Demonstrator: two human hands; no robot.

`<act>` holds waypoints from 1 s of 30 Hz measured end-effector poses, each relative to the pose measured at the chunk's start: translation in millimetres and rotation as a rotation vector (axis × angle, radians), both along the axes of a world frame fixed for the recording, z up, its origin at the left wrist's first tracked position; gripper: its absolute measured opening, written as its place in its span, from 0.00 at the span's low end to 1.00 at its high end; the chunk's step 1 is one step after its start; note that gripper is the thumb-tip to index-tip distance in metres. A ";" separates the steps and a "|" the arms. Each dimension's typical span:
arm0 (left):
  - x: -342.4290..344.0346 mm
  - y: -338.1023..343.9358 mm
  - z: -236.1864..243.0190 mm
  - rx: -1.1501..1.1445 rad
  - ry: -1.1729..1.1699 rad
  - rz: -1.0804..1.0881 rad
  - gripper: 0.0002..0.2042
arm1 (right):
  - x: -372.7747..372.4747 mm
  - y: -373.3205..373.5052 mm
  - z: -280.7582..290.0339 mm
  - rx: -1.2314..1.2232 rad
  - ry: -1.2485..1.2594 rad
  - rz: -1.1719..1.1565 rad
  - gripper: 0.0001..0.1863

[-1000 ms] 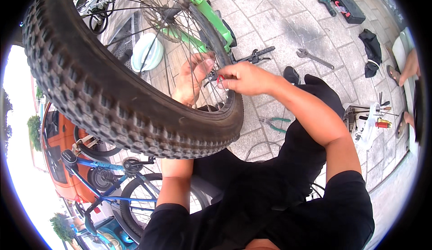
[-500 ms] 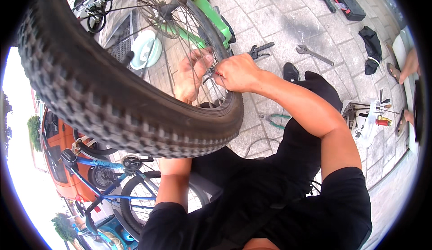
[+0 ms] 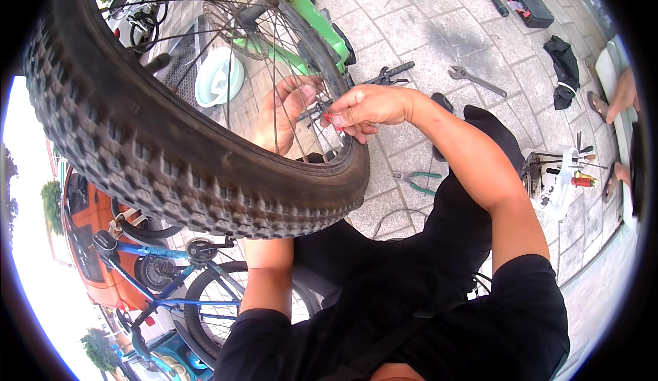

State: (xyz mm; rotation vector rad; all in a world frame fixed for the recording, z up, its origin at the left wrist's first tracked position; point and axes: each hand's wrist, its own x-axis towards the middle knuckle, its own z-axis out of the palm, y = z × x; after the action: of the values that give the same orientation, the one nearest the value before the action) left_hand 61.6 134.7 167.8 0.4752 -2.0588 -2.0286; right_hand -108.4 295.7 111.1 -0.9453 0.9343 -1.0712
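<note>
A bicycle wheel with a knobby black tire [image 3: 199, 165] stands large before me, fixed in a bright green frame [image 3: 322, 28]. My right hand [image 3: 370, 107] is at the inner side of the rim, thumb and fingers pinching a small red spoke wrench [image 3: 334, 118] beside the spokes. Behind the spokes, my left hand [image 3: 284, 110] reaches up with thumb and forefinger pressed together close to the right hand; what lies between them I cannot make out. The tire hides part of my left forearm [image 3: 269, 271].
On the paving lie an adjustable wrench [image 3: 478, 81], green-handled pliers [image 3: 418, 181], a drill [image 3: 495, 1] and a black toolbox [image 3: 531, 5]. A tray of tools [image 3: 558, 182] is at right, near a seated person's feet [image 3: 600, 107]. A blue bicycle [image 3: 164, 299] stands lower left; a pale basin [image 3: 221, 77] lies beyond the wheel.
My right hand has turned and its fingers have loosened from a tight curl, showing more of the red spoke wrench. The left hand has shifted slightly; the wheel has barely moved.
</note>
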 end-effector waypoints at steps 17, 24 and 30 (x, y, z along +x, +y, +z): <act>-7.6 -2.0 -21.6 0.138 0.068 0.050 0.19 | 14.9 2.5 10.3 0.206 0.292 -0.427 0.17; -5.6 -16.6 -31.9 0.257 0.142 -0.038 0.18 | 17.8 -15.7 0.7 0.194 0.488 -0.700 0.16; -3.3 -19.3 -26.4 0.195 0.156 -0.097 0.17 | 2.6 25.1 38.3 0.100 0.491 -0.568 0.17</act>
State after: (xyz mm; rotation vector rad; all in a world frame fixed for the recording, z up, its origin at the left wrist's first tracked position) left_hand 58.3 115.4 141.3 0.2433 -1.8370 -2.2566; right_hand -105.8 320.8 149.4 -0.8966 1.7182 -1.2672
